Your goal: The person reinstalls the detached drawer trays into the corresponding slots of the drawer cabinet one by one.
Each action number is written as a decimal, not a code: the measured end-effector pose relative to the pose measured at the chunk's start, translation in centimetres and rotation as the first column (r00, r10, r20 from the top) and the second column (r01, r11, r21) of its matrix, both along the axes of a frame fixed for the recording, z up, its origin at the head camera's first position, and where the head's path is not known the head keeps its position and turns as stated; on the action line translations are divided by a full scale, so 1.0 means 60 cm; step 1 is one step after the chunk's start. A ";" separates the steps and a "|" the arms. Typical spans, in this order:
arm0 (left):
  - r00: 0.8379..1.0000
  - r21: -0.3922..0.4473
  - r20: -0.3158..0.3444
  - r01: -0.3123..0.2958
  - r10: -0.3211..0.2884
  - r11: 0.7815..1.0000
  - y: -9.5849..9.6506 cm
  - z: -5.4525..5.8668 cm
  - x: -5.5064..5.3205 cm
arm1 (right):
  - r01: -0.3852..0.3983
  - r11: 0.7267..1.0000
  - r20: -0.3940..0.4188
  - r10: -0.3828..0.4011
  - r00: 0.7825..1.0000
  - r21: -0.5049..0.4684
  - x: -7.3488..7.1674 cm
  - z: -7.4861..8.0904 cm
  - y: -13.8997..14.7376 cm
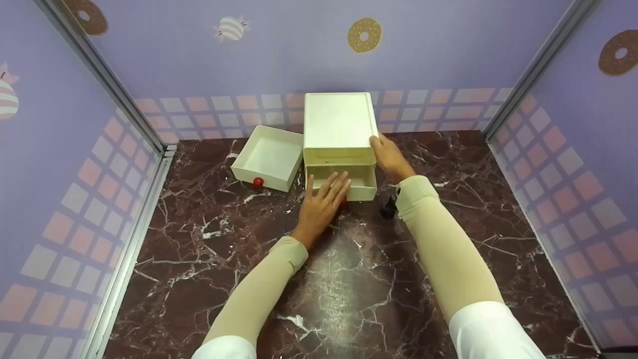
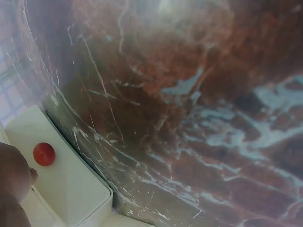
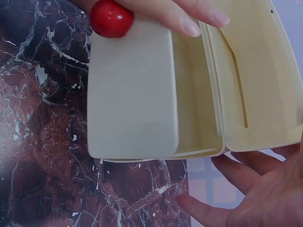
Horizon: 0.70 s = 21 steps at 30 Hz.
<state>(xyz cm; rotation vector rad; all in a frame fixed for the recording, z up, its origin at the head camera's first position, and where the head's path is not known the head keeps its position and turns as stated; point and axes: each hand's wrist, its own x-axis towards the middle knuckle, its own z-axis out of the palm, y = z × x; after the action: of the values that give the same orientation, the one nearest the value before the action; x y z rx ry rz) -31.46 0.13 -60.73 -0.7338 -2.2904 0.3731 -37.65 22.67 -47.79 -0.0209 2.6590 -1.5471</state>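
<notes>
A white two-level drawer cabinet (image 1: 339,119) stands against the back wall, its upper opening (image 1: 340,157) showing the bare inside. The lower drawer (image 1: 363,193) is pulled partway out; its red knob (image 3: 111,19) is mostly hidden in the head view. My left hand (image 1: 321,207) lies over this drawer's front, fingers straight and reaching across its upper edge. On the cabinet's right side rests my right hand (image 1: 391,157), thumb by the top front edge; the right wrist view shows its fingers extended along the side wall.
A second white drawer (image 1: 269,154) with a red knob (image 1: 258,182) sits on the dark marbled surface (image 1: 209,279), left of the cabinet. A small black object (image 1: 389,207) shows beside the right cuff. Purple patterned walls (image 1: 299,50) enclose the back and both sides.
</notes>
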 end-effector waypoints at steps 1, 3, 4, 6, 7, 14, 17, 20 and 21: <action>1.000 0.000 -0.003 0.000 0.000 1.000 0.000 0.000 -0.003 | 0.001 1.000 0.002 -0.001 1.000 -0.014 0.000 0.000 -0.001; 1.000 -0.004 0.004 -0.004 0.004 1.000 0.000 0.002 -0.008 | 0.006 0.999 0.004 -0.006 1.000 -0.040 0.001 -0.001 -0.002; 1.000 -0.005 0.014 -0.004 0.004 1.000 0.000 0.003 -0.010 | 0.009 0.999 0.001 -0.009 1.000 -0.045 0.000 -0.001 -0.003; 0.999 -0.009 0.031 -0.009 0.009 1.000 0.000 0.004 -0.015 | 0.007 0.999 -0.002 -0.007 1.000 -0.042 -0.001 -0.002 -0.003; 0.999 -0.016 0.045 -0.014 0.015 1.000 0.001 0.005 -0.017 | 0.005 0.999 -0.006 -0.006 1.000 -0.032 -0.001 -0.002 -0.003; 0.994 -0.033 0.109 -0.026 0.029 0.999 0.003 0.010 -0.038 | -0.002 1.000 -0.004 0.002 1.000 0.009 0.000 -0.002 0.000; 0.990 -0.010 0.137 -0.015 0.016 1.000 0.004 0.011 -0.045 | 0.005 1.000 0.008 -0.005 1.000 -0.016 -0.001 -0.003 0.000; 0.989 0.008 0.145 -0.008 0.006 1.000 0.005 0.012 -0.051 | 0.006 1.000 0.008 -0.006 1.000 -0.024 -0.002 -0.004 0.000; 0.990 0.010 0.144 -0.006 0.004 1.000 0.006 0.013 -0.053 | 0.007 1.000 0.008 -0.007 1.000 -0.018 -0.002 -0.004 0.001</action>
<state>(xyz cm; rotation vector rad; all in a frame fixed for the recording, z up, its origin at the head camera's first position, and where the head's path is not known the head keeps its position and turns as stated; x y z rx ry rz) -34.62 0.47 -59.95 -0.7719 -2.4276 0.3191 -37.79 22.72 -48.01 -0.0064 2.6425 -1.5701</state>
